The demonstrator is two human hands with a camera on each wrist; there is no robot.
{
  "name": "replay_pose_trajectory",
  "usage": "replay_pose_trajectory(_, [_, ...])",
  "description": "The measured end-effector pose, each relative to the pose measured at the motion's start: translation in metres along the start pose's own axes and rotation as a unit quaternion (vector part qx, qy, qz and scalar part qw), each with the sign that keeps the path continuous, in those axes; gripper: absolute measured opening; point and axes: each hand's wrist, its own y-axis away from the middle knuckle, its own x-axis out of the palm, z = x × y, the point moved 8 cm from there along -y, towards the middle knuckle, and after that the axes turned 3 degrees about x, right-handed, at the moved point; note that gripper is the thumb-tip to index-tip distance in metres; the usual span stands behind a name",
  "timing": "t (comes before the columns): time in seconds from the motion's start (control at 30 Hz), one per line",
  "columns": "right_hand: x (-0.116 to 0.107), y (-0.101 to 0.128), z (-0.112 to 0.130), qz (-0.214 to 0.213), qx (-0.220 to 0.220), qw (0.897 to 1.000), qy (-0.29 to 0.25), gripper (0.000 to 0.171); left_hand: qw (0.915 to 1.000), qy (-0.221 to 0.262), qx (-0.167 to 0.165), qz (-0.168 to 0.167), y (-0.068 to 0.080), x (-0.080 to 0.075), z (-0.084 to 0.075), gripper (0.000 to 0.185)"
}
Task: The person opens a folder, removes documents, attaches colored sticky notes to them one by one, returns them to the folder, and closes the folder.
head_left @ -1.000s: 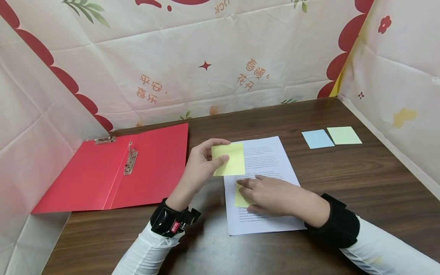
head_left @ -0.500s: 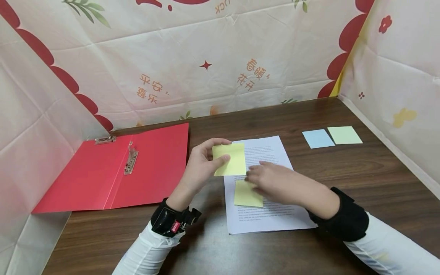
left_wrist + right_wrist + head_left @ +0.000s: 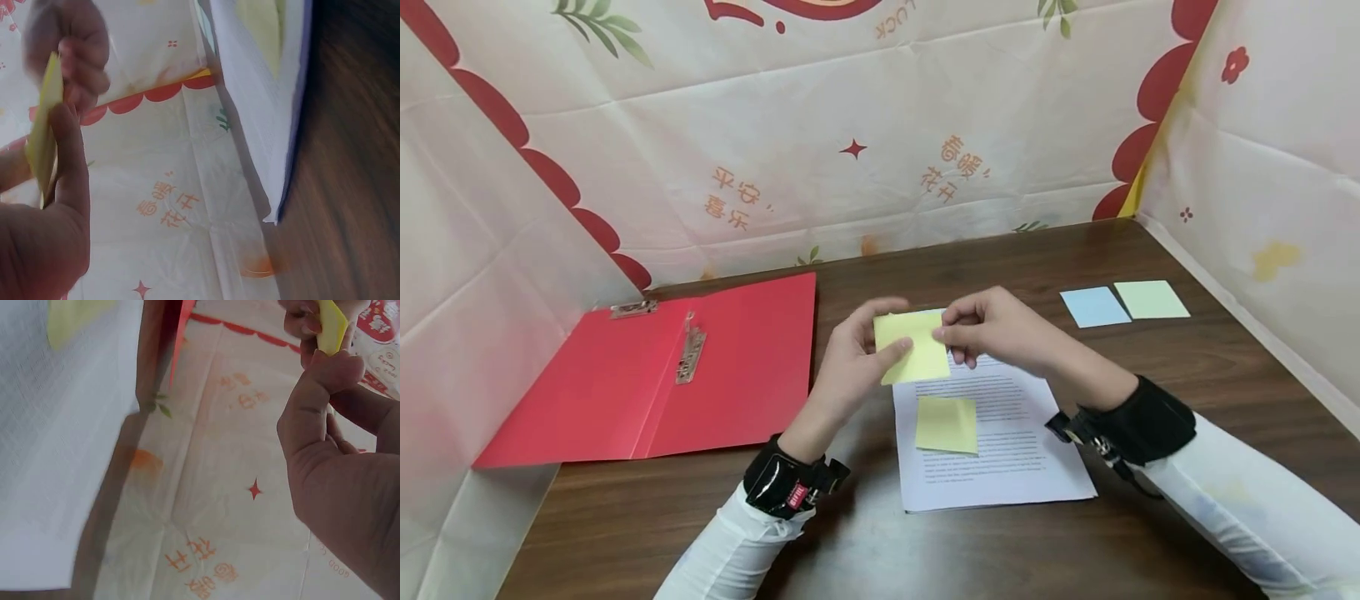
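Observation:
My left hand holds a yellow sticky note pad above the paper, its thumb across the front and its fingers behind. The right hand pinches the pad's upper right edge between thumb and forefinger. Seen nearly edge-on in the left wrist view, the pad looks thin and slightly fanned at its lower end. In the right wrist view the right thumb meets the pad. A single yellow sticky note lies on the printed sheets, left of their middle, its lower edge slightly lifted.
An open red ring binder with metal fittings lies on the left of the dark wooden table. At the back right are a blue sticky note and a pale green one. A printed cloth walls the table in.
My right hand has lifted off the yellow note on the sheets, leaving it uncovered, and moved up to pinch the pad's edge. The left hand keeps its hold, shifted slightly right in view.

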Motion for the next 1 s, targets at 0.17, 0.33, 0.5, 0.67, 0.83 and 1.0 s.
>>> replay_pose_trajectory(0.17, [-0.039,-0.059,0.001,-0.043,0.007,0.998,0.041,0.021,0.9654,-0.245,0.077,-0.044,0.004,0.001,-0.01,0.061])
replay_pose_trajectory(0.33, [-0.056,-0.129,-0.002,-0.037,0.021,0.997,0.061,0.021,0.8629,-0.47,0.132,0.129,0.024,0.055,-0.001,0.043])
replay_pose_trajectory(0.5, [-0.043,-0.181,0.009,-0.006,0.033,0.996,0.081,0.02,0.7787,-0.544,0.17,0.262,0.048,0.099,0.026,0.05])
replay_pose_trajectory(0.67, [-0.026,-0.211,0.01,-0.006,0.043,0.995,0.085,0.022,0.7422,-0.578,0.158,0.3,0.054,0.106,0.042,0.063])
replay_pose_trajectory(0.83, [-0.015,-0.233,-0.01,-0.006,0.072,0.989,0.132,0.027,0.7237,-0.599,0.156,0.305,0.055,0.108,0.046,0.069])
replay_pose_trajectory(1.0, [-0.009,-0.253,-0.026,-0.017,0.068,0.959,0.273,0.031,0.7187,-0.607,0.16,0.299,0.057,0.108,0.047,0.07])
